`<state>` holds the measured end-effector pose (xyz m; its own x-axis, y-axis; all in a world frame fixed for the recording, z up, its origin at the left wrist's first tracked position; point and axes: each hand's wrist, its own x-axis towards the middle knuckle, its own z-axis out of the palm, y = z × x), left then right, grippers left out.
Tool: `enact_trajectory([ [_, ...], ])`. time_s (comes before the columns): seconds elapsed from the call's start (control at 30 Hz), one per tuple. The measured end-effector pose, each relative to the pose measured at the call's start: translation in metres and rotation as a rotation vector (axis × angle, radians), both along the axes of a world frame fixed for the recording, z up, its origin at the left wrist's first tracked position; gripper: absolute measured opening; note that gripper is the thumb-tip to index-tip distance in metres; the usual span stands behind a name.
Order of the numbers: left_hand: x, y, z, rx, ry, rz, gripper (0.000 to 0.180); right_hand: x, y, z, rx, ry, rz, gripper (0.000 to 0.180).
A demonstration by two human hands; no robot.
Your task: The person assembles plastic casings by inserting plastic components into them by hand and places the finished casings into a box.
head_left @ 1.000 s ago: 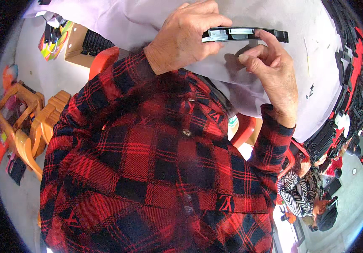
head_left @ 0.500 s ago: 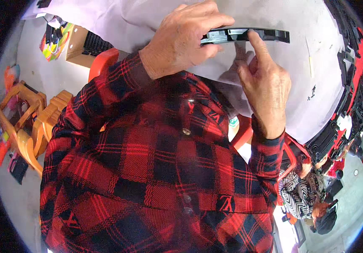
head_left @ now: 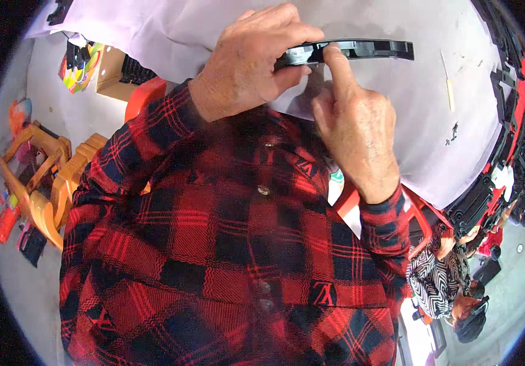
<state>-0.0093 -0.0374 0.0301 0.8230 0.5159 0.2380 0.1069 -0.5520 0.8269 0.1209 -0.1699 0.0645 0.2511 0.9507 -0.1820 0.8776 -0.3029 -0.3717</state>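
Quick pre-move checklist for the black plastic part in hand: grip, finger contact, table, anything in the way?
1. Left hand grip on the black plastic part: closed around its left end, ok.
2. Right hand contact: index fingertip pressed against the part near the left hand's thumb, ok.
3. Part's attitude: held roughly level above the white table cover, ok.
4. Part's far right end: free, nothing touches it, ok.
5. Table under the hands: a thin stick and small dark bits lie to the right, apart from the hands, ok.
6. Part seated or clicked together: cannot tell, the fingers hide the joint.
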Motion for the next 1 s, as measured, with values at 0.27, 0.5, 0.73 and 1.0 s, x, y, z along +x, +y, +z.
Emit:
enact_trajectory([
  [0.27, 0.004, 0.004, 0.014, -0.092, -0.059, -0.05, 0.044, 0.005, -0.001, -0.005, 0.233, 0.197, -0.144, 0.035],
  [0.5, 0.014, 0.005, 0.017, 0.007, -0.093, -0.13, 0.036, 0.044, 0.003, 0.003, 0.404, 0.257, -0.403, 0.015],
  [0.73, 0.044, 0.012, 0.003, 0.016, 0.026, -0.128, 0.016, 0.083, 0.03, -0.002, 0.309, -0.179, 0.171, 0.019],
  [1.0, 0.053, 0.008, -0.008, 0.158, 0.15, -0.143, 0.01, 0.108, 0.036, -0.022, 0.005, 0.682, -0.054, 0.014],
])
